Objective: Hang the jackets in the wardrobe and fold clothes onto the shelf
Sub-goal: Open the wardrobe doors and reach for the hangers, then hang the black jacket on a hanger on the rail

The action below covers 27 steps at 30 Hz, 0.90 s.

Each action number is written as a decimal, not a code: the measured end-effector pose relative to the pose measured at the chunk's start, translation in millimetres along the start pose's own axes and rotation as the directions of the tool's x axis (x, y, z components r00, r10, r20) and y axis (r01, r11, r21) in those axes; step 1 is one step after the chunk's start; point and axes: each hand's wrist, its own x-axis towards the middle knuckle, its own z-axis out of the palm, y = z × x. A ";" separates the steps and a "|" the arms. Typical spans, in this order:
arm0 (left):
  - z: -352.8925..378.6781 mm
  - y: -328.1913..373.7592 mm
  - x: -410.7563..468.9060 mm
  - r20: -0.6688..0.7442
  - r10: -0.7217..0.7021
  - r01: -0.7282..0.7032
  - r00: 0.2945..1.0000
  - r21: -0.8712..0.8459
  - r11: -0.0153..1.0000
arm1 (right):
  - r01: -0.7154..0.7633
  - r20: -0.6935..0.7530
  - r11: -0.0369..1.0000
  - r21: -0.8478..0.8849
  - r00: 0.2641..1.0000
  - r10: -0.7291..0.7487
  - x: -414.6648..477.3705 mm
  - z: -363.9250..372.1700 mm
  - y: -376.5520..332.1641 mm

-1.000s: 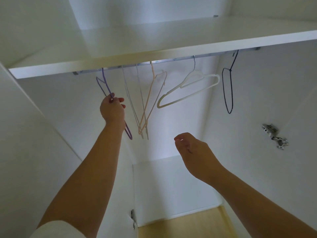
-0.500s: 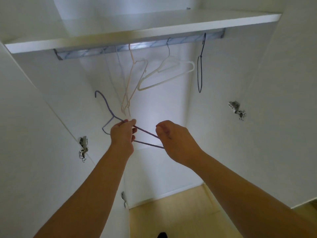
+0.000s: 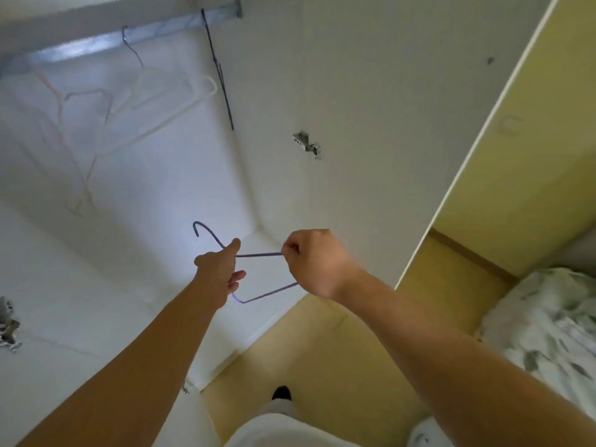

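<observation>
The purple hanger (image 3: 262,254) sits between both hands, low in the open wardrobe (image 3: 354,91). The left hand (image 3: 221,272) grips its neck just under the hook, fingers closed on the wire. The right hand (image 3: 314,264) pinches the shoulder bend, fingers curled tight. Well above the fingers, a white hanger (image 3: 180,91), a dark hanger (image 3: 222,75) and pink hangers (image 3: 61,124) hang on the rail (image 3: 96,48). Bedding (image 3: 541,317) lies right of the right hand.
</observation>
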 end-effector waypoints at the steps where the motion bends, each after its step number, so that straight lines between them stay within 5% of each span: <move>1: 12.8 -1.8 4.2 0.015 0.010 -0.011 1.000 0.063 0.998 | -0.044 -0.009 0.999 -0.013 0.999 0.044 -4.8 -3.5 12.9; 6: 87.2 -15.5 28.6 0.293 -0.017 -0.104 0.956 0.391 0.915 | -0.258 -0.048 0.966 -0.028 0.965 0.257 -33.8 -21.6 68.0; 10: 167.8 -35.3 35.8 0.570 -0.045 -0.302 0.821 0.499 0.812 | -0.474 -0.164 0.878 0.065 0.863 0.478 -69.8 -26.4 111.2; 17: 289.3 -95.4 5.0 0.829 -0.248 -0.579 0.502 0.534 0.616 | -0.833 -0.171 0.526 0.171 0.501 0.848 -145.8 -18.8 143.0; 27: 343.6 -194.1 -139.8 0.872 -0.485 -0.856 0.068 0.301 0.421 | -0.982 -0.095 0.030 0.188 0.012 0.995 -244.7 16.1 131.2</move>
